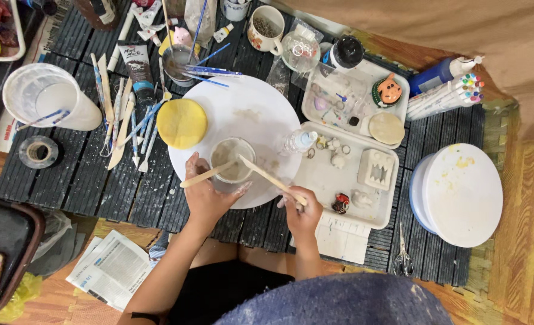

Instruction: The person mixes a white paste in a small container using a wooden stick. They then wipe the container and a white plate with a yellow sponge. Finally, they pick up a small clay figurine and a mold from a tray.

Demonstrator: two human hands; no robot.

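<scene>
Left hand [204,195] curled against the small clear plastic cup [232,160] of pale grey slurry, fingers closed on a flat wooden stick [207,174] slanting toward 8 o'clock. Right hand [302,212] pinching a long wooden stick [273,180], its tip dipped in the cup from 4 o'clock. Cup standing on the round white board [249,108], low centre. Yellow round sponge [181,123] at the cup's 10 o'clock. White plastic tray [327,174] at 3 o'clock. All on the dark slatted table [86,180].
</scene>
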